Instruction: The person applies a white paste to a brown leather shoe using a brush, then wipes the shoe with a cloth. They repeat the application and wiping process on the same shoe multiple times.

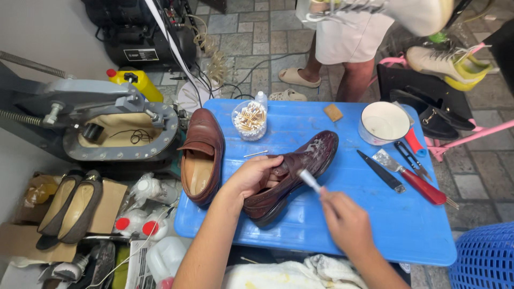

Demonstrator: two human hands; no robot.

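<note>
Left hand (251,176) gripping the dark brown shoe (292,174) lying on the blue table (342,225), right hand (345,222) fingers closed around a small brush (309,180) touching its side, second brown shoe (202,155) lying just beside

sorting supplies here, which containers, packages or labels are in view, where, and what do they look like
Cotton swab tub: clear, round, behind the shoes on the blue table.
Small bottle: clear, white cap, behind the tub.
Yellow bottle: red cap, on the floor far left.
Label: pale rectangle on the black machine.
Squeeze bottles: whitish, red caps, left of the table.
</note>
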